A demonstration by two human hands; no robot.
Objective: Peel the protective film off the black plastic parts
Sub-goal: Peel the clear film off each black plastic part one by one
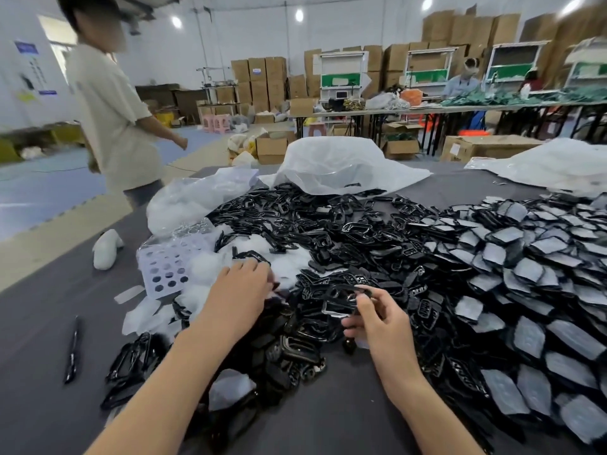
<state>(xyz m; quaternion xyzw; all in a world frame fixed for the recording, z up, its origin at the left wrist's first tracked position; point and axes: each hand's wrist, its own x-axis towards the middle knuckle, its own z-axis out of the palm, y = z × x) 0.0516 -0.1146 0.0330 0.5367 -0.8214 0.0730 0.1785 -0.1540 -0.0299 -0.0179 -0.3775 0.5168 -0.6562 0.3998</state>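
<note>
A wide heap of glossy black plastic parts (345,231) covers the grey table (39,323). To the right lie many black parts with grey film (542,257) on them. My right hand (377,320) pinches one black frame-shaped part (341,298) just above the heap. My left hand (243,284) reaches palm down into the pile's left edge, beside a mound of peeled white film (210,267); its fingertips are blurred and I cannot make out whether they hold anything.
A perforated white sheet (164,267) and clear bags (345,165) lie at the heap's left and back. A black pen (72,349) lies near the left edge. A person in a beige shirt (111,103) walks past the table's far left corner. Cardboard boxes and worktables stand behind.
</note>
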